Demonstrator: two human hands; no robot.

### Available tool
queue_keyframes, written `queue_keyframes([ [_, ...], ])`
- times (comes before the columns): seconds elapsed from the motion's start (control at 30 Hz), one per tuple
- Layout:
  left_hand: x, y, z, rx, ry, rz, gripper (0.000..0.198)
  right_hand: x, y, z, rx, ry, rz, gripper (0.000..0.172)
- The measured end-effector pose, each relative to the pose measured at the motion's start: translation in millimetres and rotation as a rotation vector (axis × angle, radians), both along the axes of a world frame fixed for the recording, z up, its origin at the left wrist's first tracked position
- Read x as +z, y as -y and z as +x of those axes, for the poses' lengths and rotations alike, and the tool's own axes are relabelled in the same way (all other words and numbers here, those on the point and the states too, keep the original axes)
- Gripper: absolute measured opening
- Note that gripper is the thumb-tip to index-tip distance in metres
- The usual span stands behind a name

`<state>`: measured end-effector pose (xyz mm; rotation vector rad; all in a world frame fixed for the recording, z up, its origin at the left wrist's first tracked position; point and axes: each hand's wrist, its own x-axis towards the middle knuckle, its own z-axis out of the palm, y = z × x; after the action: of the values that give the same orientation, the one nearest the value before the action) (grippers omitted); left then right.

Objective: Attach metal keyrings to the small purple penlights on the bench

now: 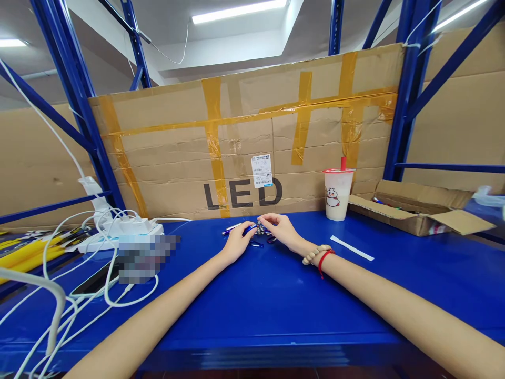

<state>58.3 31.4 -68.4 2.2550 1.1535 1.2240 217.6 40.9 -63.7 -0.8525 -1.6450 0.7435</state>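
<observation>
Several small blue and metallic parts (pixel 257 244) lie in a loose group on the blue tabletop (pixel 252 305), toward its back edge. My left hand (pixel 236 242) rests at the left side of the group, its fingers curled round a blue pen-like piece (pixel 248 229). From the right, my right hand (pixel 279 229) reaches in with thumb and fingertips pinched together over small metallic pieces (pixel 260 229); what lies between the fingertips is too small to make out. A beaded bracelet and a red cord circle the right wrist.
A lidded cup (pixel 337 196) with a red straw and an open cardboard box (pixel 418 210) stand at the back right, near a white strip (pixel 352 248). White cables, a power strip (pixel 130 226) and a phone (pixel 97 279) lie left. Cardboard (pixel 173 168) walls the back.
</observation>
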Motion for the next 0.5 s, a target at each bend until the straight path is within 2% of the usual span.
queue_keyframes([
  [0.3, 1.3, 0.2, -0.1, -0.021, 0.035, -0.01, 0.022, -0.8, 0.8, 1.3, 0.021, 0.032, -0.04, 0.032],
  [0.5, 0.4, 1.3, 0.1, -0.052, -0.007, 0.041, 0.022, -2.7, -1.6, 10.3, 0.081, 0.02, -0.253, 0.039],
])
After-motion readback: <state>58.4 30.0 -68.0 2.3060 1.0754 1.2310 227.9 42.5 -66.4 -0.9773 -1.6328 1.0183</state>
